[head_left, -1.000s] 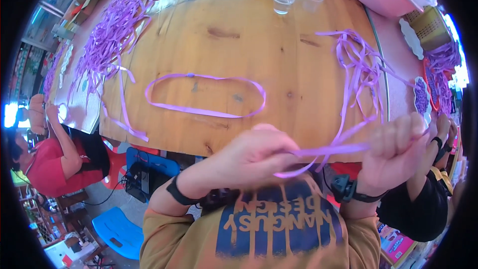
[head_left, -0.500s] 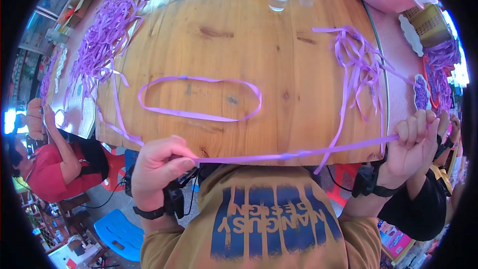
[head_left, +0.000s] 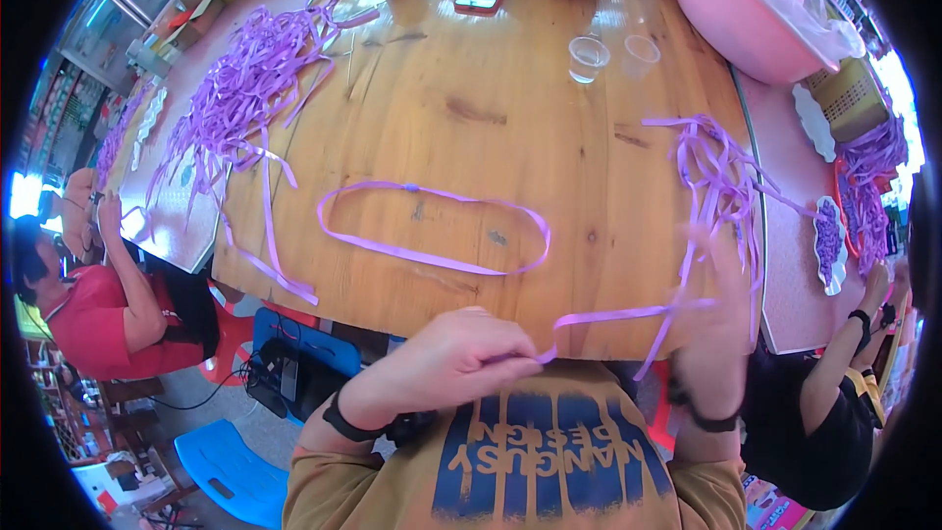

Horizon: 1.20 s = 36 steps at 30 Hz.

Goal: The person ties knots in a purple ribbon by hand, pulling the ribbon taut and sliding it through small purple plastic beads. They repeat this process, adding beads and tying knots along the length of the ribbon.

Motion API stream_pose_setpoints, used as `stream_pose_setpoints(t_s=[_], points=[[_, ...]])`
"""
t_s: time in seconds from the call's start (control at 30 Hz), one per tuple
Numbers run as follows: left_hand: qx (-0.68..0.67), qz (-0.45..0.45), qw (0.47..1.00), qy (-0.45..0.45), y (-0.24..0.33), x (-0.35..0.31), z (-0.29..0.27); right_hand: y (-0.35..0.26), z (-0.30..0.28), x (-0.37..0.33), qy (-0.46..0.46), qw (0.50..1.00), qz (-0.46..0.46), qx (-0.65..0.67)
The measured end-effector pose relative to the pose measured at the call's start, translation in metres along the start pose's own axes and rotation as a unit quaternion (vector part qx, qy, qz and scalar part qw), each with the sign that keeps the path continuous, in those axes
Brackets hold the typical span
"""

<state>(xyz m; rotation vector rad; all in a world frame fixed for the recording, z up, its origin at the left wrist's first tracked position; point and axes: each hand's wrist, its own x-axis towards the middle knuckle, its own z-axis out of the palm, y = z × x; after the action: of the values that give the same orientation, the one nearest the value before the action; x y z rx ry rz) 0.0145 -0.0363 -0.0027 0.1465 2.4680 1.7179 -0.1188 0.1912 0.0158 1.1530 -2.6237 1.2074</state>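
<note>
Heaped along the left edge of the wooden bench (head_left: 392,137), a large tangle of flat purple ribbons (head_left: 245,79) looks unworked. Mid-bench, one closed purple ribbon loop (head_left: 432,257) appears done. At the near edge, the left hand (head_left: 461,358) pinches a glossy purple strip (head_left: 613,315), seemingly unfinished; the right hand (head_left: 711,334), apart, is too blurred to tell. A smaller purple ribbon tangle (head_left: 721,167) lies by the right edge.

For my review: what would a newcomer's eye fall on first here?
First, the tangled heap of shiny purple ribbon at upper left. Then the purple ribbon oval lying on the brown wooden table, left of centre. Below it, near the table's edge, the left hand pinches a flat purple strip; the right hand is blurred.
</note>
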Motion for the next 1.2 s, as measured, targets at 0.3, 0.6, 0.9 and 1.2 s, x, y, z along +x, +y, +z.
stream_pose_setpoints(t_s=[0.3,0.6,0.9,1.2], points=[[0.07,0.032,0.996,0.035,0.014,0.021,-0.016,-0.038,0.05,0.009,-0.2,0.935,0.07,0.284],[0.052,-0.028,0.992,0.115,0.033,0.024,-0.044,-0.018,0.037,0.02,-0.042,0.972,-0.027,0.231],[-0.213,-0.107,0.965,0.108,0.017,0.01,-0.029,-0.01,0.023,0.005,-0.043,0.919,0.131,0.37],[-0.352,-0.155,0.921,0.061,0.028,0.01,-0.01,-0.013,0.023,0.006,-0.061,0.992,-0.022,0.109]])
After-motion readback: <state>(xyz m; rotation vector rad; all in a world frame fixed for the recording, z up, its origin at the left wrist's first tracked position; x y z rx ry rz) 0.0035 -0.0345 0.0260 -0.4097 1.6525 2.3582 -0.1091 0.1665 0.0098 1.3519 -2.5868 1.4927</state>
